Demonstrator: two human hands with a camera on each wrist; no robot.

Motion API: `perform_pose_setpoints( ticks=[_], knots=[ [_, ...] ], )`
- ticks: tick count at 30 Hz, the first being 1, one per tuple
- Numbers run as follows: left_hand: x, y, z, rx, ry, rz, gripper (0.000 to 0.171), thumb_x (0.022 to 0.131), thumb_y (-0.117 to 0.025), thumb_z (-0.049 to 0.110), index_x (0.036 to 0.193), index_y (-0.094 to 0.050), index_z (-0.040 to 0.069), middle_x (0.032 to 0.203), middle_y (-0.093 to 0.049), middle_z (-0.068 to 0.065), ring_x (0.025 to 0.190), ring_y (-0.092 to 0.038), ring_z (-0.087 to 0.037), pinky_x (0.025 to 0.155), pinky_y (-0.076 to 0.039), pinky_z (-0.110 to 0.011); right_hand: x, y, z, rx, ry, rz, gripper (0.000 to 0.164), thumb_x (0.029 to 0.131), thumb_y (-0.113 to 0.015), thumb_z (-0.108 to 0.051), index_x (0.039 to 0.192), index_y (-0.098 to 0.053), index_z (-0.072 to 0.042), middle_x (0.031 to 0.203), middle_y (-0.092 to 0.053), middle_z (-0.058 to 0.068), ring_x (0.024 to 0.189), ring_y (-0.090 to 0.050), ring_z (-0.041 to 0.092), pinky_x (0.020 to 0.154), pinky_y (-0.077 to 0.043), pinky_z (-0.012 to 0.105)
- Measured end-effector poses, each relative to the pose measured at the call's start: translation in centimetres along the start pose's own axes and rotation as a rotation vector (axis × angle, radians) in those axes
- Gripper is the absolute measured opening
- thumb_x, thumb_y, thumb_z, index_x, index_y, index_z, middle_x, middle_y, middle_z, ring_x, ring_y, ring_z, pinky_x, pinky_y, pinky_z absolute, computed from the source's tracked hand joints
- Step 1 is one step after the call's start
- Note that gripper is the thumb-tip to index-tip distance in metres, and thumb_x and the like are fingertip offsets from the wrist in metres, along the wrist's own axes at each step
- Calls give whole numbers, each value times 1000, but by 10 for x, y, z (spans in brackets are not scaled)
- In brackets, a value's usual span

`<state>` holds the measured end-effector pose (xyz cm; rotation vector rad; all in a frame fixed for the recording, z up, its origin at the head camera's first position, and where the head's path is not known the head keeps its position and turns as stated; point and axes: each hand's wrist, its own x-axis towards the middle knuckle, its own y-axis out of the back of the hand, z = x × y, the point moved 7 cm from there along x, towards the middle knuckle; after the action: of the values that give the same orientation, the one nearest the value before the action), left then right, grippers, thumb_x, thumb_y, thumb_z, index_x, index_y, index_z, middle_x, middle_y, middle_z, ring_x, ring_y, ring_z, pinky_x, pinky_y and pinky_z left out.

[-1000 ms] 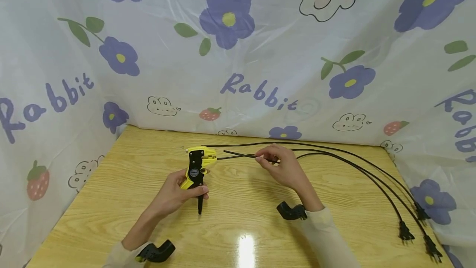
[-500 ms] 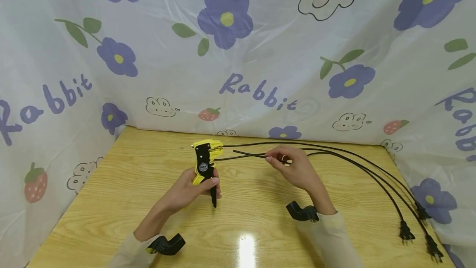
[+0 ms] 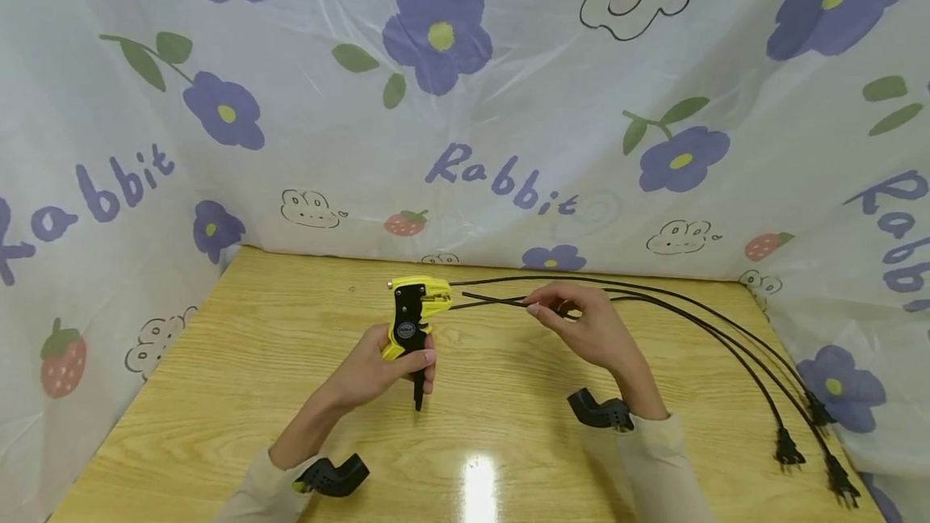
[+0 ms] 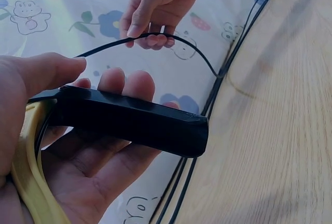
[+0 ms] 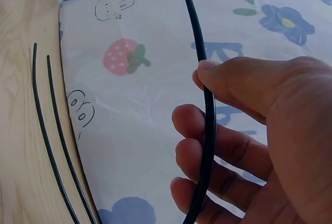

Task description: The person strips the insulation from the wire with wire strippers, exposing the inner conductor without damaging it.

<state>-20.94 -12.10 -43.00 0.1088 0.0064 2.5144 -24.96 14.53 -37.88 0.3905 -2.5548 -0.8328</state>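
My left hand grips a wire stripper with a black body and yellow parts, its head up and its jaws facing right. In the left wrist view, fingers curl around its black handle. My right hand pinches a thin black power cord between thumb and index finger, a short way behind the cord's cut end. That free end points left toward the stripper's head, with a small gap between them in the head view. The other fingers lie loosely curled along the cord in the right wrist view.
Two more black cords lie along the back of the wooden table. Their plugs, with the held cord's, lie at the right edge, one plug nearest the middle. A printed cloth stands behind and at both sides.
Both hands have shifted to the right, the left one carrying the wire stripper and the right one the cord. The stripper's head is slightly higher than before. Both grips stay the same.
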Motion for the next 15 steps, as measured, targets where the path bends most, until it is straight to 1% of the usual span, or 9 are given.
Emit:
perform_pose_setpoints(
  ticks=[4,9,12,15],
  knots=[
    [1,-1,1,-24,-3,3,26,105,-60,14,108,-56,-12,88,-66,-18,74,-72,-27,78,-64,-52,0,0,-2,12,11,-3,13,100,-69,-22,110,-77,-24,97,-74,-4,73,-59,12,67,-52,30],
    [2,-5,1,-30,-12,-6,23,105,-59,14,107,-58,-9,87,-67,-17,74,-72,-27,79,-64,-52,1,-2,-5,41,25,-9,14,100,-69,-21,110,-78,-23,92,-71,-4,66,-55,14,60,-48,29],
    [3,-8,2,-35,-12,-8,22,105,-60,14,106,-59,-8,87,-67,-16,74,-73,-27,80,-64,-51,1,-3,-7,38,37,-7,16,100,-68,-21,112,-78,-24,94,-72,-4,65,-54,13,60,-48,28],
    [4,-10,2,-41,-15,-9,25,105,-60,14,107,-57,-11,86,-67,-15,74,-73,-26,79,-64,-51,1,-2,-9,11,40,3,16,101,-68,-21,113,-77,-24,96,-73,-6,68,-55,11,62,-51,26]
  ],
)
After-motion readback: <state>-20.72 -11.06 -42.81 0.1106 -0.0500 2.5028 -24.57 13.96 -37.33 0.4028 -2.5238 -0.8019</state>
